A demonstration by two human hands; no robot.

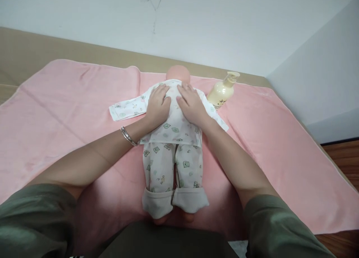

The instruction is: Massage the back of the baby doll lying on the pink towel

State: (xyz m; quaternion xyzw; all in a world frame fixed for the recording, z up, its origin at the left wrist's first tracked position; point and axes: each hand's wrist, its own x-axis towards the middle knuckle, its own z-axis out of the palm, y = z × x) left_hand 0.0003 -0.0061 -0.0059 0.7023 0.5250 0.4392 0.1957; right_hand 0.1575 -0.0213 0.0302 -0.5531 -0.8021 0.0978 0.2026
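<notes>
Dark green garment [168,243] and rolled sleeves [280,228] were seen closest to the lens. Baby doll [178,127] was laid out mid-blanket, bald head toward the wall [196,26], feet toward the wearer. Left hand [158,104] and right hand [193,106] were placed flat and side by side on its upper torso, fingers extended, nothing gripped; thumbs were kept apart. Silver bangle [128,135] was worn on left wrist. Doll was dressed in white printed top [181,132] and matching trousers [162,166], cuffs turned up. Cream pump bottle [221,93] was positioned just beyond the right-side doll sleeve; contact couldn't be confirmed. Everything was set on pink blanket [280,146]
</notes>
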